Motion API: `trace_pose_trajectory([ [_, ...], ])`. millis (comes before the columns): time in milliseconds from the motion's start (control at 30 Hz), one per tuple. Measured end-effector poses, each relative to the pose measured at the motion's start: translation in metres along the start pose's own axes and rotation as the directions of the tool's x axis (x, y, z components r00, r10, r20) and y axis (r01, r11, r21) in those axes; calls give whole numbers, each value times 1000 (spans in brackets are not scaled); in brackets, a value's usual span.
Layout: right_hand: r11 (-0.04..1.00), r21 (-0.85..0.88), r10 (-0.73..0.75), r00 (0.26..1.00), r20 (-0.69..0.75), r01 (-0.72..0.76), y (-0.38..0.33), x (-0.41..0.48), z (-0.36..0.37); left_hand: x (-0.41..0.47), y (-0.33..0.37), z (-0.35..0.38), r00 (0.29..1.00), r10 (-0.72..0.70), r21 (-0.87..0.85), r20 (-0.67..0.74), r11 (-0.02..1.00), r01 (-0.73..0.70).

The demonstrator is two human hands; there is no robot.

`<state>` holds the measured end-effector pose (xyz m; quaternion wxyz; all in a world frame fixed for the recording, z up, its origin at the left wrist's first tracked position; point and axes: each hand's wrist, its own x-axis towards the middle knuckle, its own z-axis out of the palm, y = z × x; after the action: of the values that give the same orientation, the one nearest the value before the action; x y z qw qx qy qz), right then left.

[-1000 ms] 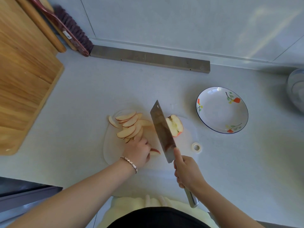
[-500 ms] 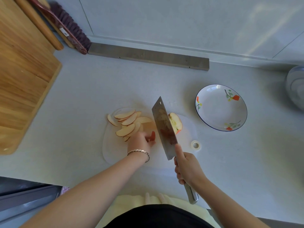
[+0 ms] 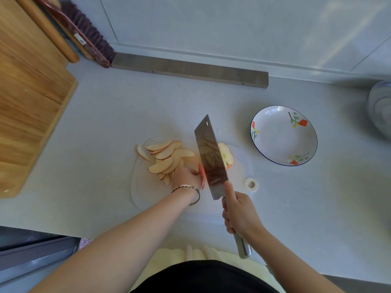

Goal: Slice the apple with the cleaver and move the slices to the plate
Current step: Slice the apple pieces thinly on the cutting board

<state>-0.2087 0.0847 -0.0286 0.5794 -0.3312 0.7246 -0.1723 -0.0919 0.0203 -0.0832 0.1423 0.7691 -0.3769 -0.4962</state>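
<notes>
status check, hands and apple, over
Right grip holds cleaver. Left grip holds apple piece beside it. Slices piled on board, none on plate. Tape roll beside board.

I see a pale grey counter (image 3: 105,123). Translucent cutting mat (image 3: 143,193) at centre, floral plate (image 3: 275,140) to its right, tape roll (image 3: 247,183) just beside the mat's right edge. Grey bar (image 3: 190,70) along the wall, wooden board (image 3: 27,102) far left, brush (image 3: 88,34) at back-left.

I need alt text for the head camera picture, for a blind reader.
A person's right hand holds a cleaver over a pale cutting board, while the left hand holds a red-skinned apple wedge beside the blade. Cut slices lie piled to its left; the flowered plate at right has none.
</notes>
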Motion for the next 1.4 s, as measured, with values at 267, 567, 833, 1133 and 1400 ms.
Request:
trace_pose_trajectory([
  [267,998,-56,5,1000,-10,-6,-3,3,7,0,0,0,1000,14,-27,25,1000,-13],
  [567,994,-112,16,1000,-9,-17,5,-6,5,-1,1,2,999,10,-59,-31,998,-11],
  [833,994,-112,15,1000,-12,-16,1,1,7,2,2,1,999,-42,-74,11,996,43],
  [1133,988,-152,2,999,-48,-9,2,14,18,-3,4,1,999,-27,-65,-20,998,26],
  [1400,994,-87,-68,996,-60,63,-5,26,27,-12,15,-11,993,106,171,-46,981,-96],
])
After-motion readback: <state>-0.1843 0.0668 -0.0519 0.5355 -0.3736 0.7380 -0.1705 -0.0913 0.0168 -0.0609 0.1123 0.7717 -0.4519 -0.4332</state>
